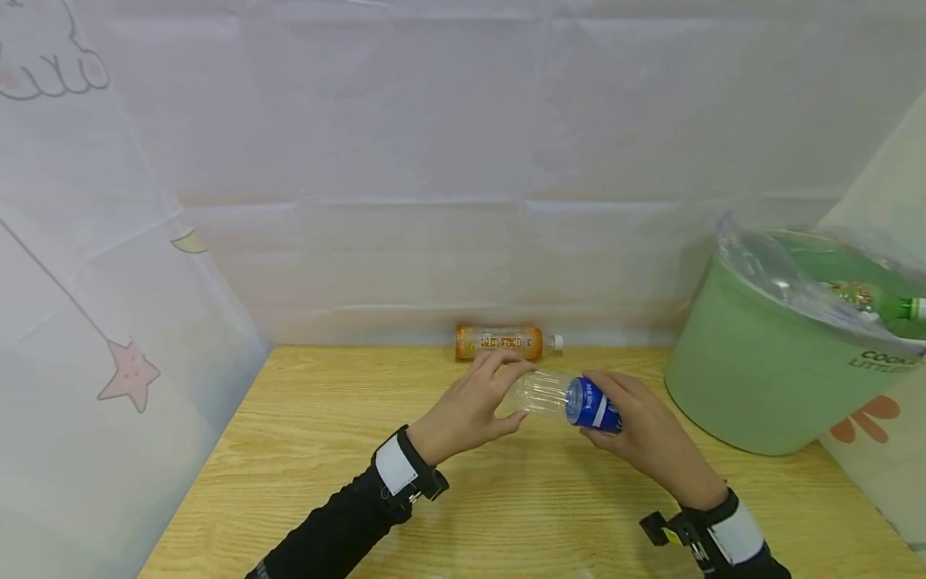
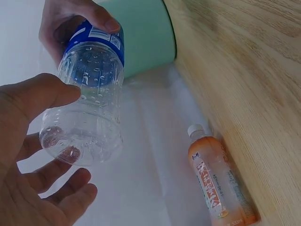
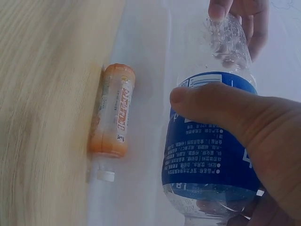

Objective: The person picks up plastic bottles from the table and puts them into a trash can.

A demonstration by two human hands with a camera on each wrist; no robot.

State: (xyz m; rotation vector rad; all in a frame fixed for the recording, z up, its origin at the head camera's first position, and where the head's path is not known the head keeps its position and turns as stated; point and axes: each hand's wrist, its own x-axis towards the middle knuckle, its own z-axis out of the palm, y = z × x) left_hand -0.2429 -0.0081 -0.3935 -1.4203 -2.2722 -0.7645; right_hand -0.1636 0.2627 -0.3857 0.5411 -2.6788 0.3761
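Note:
A clear plastic bottle with a blue label lies between my two hands, tilted slightly. My right hand grips it around the label, thumb across the front. Its base end points toward my left hand. That thumb lies against the side near the base, with two fingertips showing through the plastic behind; the other fingers stick out past the base. Water drops cling inside the bottle. Behind the hands, an orange-labelled bottle with a white cap lies on its side.
A green bin with a clear plastic liner stands at the right, a green bottle inside it. The wooden table ends at a white sheet along the back. Another patterned sheet covers the left side.

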